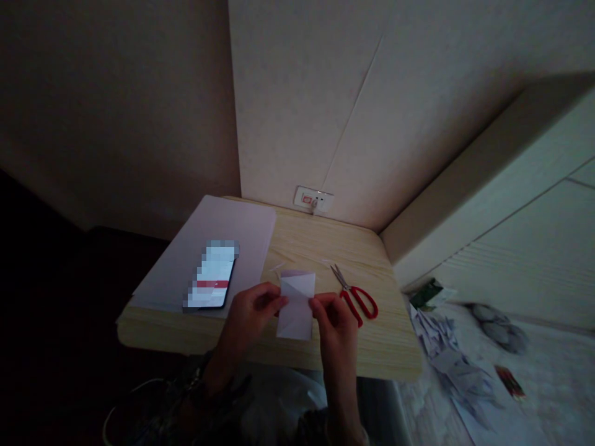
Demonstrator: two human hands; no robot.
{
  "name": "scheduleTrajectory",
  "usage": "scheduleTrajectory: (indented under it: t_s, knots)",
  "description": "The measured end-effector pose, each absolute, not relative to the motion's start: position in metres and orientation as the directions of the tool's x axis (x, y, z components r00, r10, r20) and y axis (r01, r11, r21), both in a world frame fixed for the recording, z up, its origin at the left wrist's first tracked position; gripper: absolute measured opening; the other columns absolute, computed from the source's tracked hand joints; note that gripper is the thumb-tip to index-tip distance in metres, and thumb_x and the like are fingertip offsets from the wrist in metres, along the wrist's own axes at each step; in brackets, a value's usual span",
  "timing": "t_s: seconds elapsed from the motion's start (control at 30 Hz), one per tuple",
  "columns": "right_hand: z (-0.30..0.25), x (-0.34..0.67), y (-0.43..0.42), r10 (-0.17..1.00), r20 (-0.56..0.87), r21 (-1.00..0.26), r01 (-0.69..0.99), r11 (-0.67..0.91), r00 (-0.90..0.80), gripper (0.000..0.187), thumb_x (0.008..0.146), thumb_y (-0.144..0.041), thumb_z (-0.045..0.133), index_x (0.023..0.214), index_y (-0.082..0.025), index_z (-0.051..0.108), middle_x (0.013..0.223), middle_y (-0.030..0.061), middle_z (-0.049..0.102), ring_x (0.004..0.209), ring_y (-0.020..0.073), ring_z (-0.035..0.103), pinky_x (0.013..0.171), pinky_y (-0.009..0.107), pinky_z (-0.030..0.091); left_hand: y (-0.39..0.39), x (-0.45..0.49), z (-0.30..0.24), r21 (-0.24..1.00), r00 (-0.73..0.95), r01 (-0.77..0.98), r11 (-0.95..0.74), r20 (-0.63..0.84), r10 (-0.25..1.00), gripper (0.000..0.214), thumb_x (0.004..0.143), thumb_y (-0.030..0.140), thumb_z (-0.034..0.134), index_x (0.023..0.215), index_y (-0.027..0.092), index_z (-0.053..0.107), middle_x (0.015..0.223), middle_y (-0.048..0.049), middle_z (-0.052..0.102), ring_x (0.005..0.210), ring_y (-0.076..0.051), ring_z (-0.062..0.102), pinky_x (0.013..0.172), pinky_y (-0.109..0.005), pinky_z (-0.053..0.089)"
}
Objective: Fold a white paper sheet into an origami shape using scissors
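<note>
Paper (296, 319), small and creased, right there between the two hands! Left hand (253, 306) pinches one edge, right hand (338, 319) pinches the opposite one. Red-handled scissors (367, 301) lie just beside the right hand, and beyond the left, a lit phone (217, 272) rests on white sheets (248, 226).
</note>
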State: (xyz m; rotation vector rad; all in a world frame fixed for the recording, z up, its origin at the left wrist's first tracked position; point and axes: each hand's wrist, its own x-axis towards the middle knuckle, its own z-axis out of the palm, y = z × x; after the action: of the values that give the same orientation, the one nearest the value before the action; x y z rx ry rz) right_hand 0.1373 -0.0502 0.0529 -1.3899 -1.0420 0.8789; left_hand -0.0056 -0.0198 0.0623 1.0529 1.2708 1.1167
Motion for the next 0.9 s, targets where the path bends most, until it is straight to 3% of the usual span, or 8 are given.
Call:
scheduleTrajectory:
  t_s: [0.17,0.9]
  knots:
    - [0.051,0.140,-0.047,0.967,0.040,-0.991,0.137,0.005,0.251,0.014,0.075,-0.031,0.063,0.074,-0.018,0.065,0.071,0.0020,0.065,0.068,0.0179,0.057,0.063,0.029,0.044,-0.019,-0.008,0.057,0.990,-0.017,-0.023,0.139,-0.140,0.990,0.016,0.057,0.030,0.068,0.052,0.018,0.058,0.052,0.0050,0.056,0.053,-0.014,0.057,0.053,-0.024,0.048]
    - [0.055,0.146,-0.049,0.967,0.089,-0.955,0.295,0.016,0.238,0.018,0.077,-0.028,0.058,0.062,-0.019,0.058,0.059,-0.0008,0.059,0.058,0.0159,0.054,0.056,0.026,0.040,-0.022,-0.004,0.049,0.991,0.017,0.044,0.125,-0.126,0.992,0.016,0.061,0.032,0.068,0.056,0.019,0.059,0.055,0.0038,0.058,0.055,-0.015,0.057,0.056,-0.025,0.045]
